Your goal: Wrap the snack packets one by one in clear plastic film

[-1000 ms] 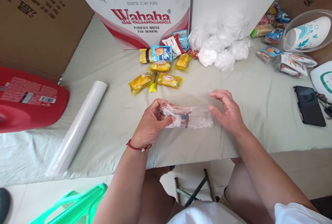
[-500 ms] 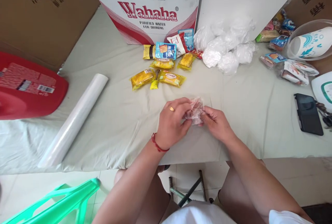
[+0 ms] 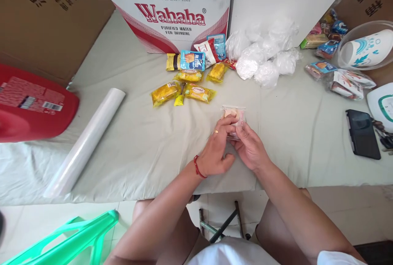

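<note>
Pinching a small film-wrapped snack packet between both hands just above the pale tablecloth, near the table's front edge. Left hand, wearing a ring and a red string bracelet, closing thumb and fingers on the packet's left and near side. Right hand meeting it from the right, fingertips curled tight on the packet's near right corner; both grips narrow, holding the packet. Showing a pale orange snack through the clear film, far end of the packet poking out past the fingers.

Lying beyond the hands, well apart from them: a cluster of yellow snack packets, a blue packet leaning just in front of a Wahaha water carton, and a red-and-white packet beside it. Sitting to the right of those, a heap of white film-wrapped bundles. Resting diagonally at the left, a roll of cling film, with a red jug on its side farther left. Lying at the right edge, a black phone, more wrapped snacks behind it, and a clear bowl holding a patterned cup. Showing below the table, a green plastic stool.
</note>
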A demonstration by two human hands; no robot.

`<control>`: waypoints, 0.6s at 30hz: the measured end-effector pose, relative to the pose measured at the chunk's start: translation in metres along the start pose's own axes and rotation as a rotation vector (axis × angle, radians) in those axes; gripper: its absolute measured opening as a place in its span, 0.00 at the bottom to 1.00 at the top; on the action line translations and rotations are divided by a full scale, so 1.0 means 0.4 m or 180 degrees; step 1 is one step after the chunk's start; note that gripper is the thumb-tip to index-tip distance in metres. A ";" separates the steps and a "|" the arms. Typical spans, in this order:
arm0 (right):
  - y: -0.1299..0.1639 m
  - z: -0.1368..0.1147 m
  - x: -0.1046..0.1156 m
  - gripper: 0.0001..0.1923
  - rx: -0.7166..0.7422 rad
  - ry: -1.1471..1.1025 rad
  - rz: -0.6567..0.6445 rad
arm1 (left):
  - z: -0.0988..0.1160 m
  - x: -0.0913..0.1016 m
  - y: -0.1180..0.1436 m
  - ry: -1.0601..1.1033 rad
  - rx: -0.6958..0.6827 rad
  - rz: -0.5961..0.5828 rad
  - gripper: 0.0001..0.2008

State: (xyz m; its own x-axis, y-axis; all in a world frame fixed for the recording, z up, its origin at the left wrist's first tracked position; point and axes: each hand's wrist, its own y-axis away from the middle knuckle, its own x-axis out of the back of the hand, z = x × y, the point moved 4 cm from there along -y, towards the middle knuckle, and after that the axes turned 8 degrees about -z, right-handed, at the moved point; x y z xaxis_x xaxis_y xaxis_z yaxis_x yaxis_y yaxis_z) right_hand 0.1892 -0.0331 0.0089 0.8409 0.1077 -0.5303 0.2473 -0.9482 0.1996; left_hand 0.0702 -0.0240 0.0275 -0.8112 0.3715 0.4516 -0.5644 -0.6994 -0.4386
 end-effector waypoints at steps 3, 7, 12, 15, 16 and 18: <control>-0.013 -0.005 0.022 0.26 0.0055 0.0326 0.0149 | -0.021 0.024 0.001 0.1243 0.0514 0.0558 0.24; -0.020 -0.004 0.033 0.31 0.0006 0.0646 0.0098 | -0.069 0.063 0.011 0.1761 0.1635 0.1600 0.17; -0.017 -0.016 0.021 0.29 -0.0010 0.1461 -0.0299 | -0.082 0.046 0.000 0.2516 0.2113 0.1076 0.24; -0.011 -0.037 0.033 0.26 -0.0052 0.2073 -0.0403 | -0.074 0.050 -0.001 0.2395 0.1977 0.0994 0.27; -0.008 -0.044 0.042 0.24 -0.0118 0.2280 -0.0417 | -0.072 0.051 -0.001 0.2323 0.1969 0.0926 0.27; -0.002 -0.057 0.057 0.21 -0.0279 0.2569 -0.0550 | -0.070 0.050 0.000 0.2134 0.1994 0.0760 0.27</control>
State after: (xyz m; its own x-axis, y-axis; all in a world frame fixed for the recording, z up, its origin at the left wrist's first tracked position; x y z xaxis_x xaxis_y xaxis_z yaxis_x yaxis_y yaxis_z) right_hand 0.2192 -0.0232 0.0155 0.8664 0.4626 0.1882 0.4131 -0.8755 0.2508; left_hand 0.0498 0.0004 0.0147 -0.9233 0.3133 -0.2219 -0.3453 -0.9304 0.1229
